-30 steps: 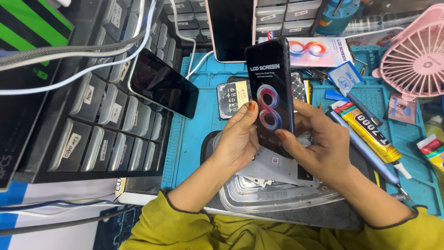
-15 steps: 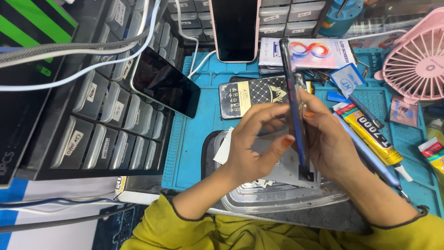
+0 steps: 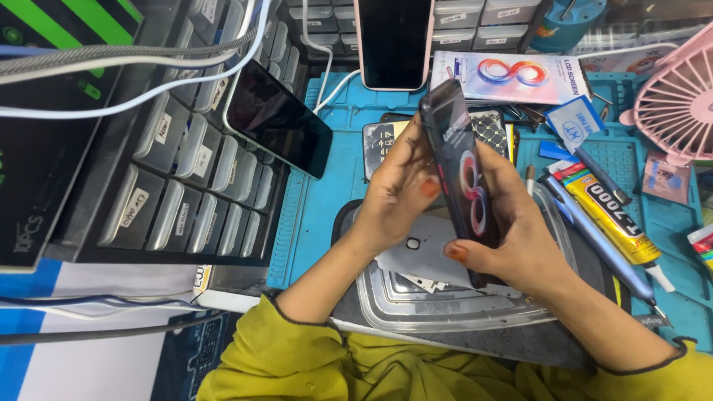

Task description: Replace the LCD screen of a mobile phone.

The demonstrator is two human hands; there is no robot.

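left hand (image 3: pixel 397 197) + right hand (image 3: pixel 520 249) | grip glossy flat black screen panel (image 3: pixel 464 174)

Both forearms came up from the near edge of the desk, sleeved in olive-yellow to below the elbow and bare beyond. The left hand (image 3: pixel 397 197) was raised with its wrist bent back, fingers curled and the thumb pressed inward toward the right hand. The right hand (image 3: pixel 512 230) sat just beside it, palm turned left, fingers wrapped in a closed grip, thumb tip forward. Nails on both thumbs were painted orange.
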